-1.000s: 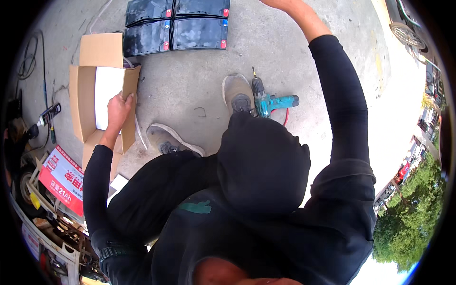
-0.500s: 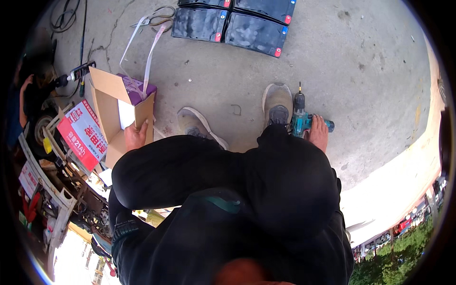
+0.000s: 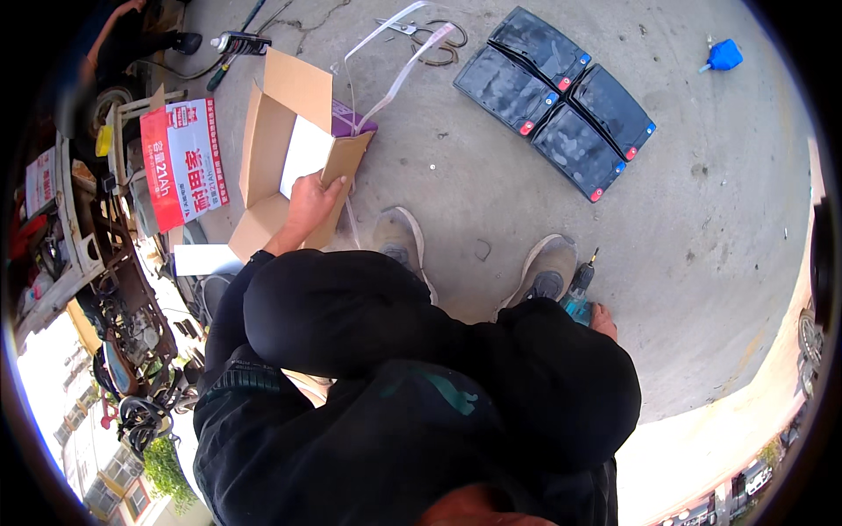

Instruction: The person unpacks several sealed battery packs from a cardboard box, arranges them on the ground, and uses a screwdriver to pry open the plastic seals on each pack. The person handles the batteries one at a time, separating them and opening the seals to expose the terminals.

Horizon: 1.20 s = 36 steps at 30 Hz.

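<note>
An open cardboard box point(image 3: 263, 162) with raised flaps lies in front of me to the left. My left hand point(image 3: 311, 206) is closed on its right-hand wall, the thumb outside. White shows inside the box, and a red-and-white printed flap point(image 3: 182, 162) hangs out at its left. By my right shoe, a teal and black cordless drill point(image 3: 577, 307) lies on the floor with its bit pointing away. My right hand point(image 3: 602, 321) is closed over its lower end, partly hidden behind my knee.
Several black batteries point(image 3: 579, 153) with red and blue terminal caps stand together ahead. Behind the box is a purple package point(image 3: 355, 121) with pale straps. Scissors point(image 3: 399, 26), a spray can point(image 3: 241, 43) and a blue bottle point(image 3: 724, 55) lie on the concrete. Vehicle frames point(image 3: 83, 228) crowd the left.
My view has swung left, so the box and batteries sit farther right and the blue bottle has come into sight. Both hands keep their places on the box and the drill.
</note>
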Motion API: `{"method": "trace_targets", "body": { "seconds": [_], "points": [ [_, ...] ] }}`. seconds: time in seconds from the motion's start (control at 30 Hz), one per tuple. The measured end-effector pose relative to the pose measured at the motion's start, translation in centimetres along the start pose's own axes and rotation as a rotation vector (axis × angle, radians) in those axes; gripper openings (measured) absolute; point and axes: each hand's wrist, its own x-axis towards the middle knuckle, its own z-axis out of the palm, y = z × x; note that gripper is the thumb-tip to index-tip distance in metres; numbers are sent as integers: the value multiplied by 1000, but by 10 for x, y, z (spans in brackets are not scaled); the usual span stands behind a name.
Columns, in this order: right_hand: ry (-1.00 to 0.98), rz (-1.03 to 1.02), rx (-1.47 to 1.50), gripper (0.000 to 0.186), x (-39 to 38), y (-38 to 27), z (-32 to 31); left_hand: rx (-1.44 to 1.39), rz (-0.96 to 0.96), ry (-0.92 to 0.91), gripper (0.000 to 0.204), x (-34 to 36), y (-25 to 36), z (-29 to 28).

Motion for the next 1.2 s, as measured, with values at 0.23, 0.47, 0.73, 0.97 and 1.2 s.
{"method": "trace_targets", "body": {
  "seconds": [0.23, 0.47, 0.73, 0.97, 1.2],
  "points": [
    [350, -584, -9, 43, 12, -200, -231, 142, -28, -78, 44, 48, -5, 19],
    [516, -909, -516, 23, 183, -449, -298, 85, 5, -47, 40, 46, -12, 20],
    [554, -507, -545, 28, 288, -483, -237, 2, 47, -37, 34, 47, -20, 21],
    [419, -397, -525, 49, 277, -517, -237, -10, 57, -83, 31, 45, -26, 26],
    [706, -474, -115, 55, 331, -575, -299, -60, 111, -54, 30, 54, -20, 32]
  ]
}}
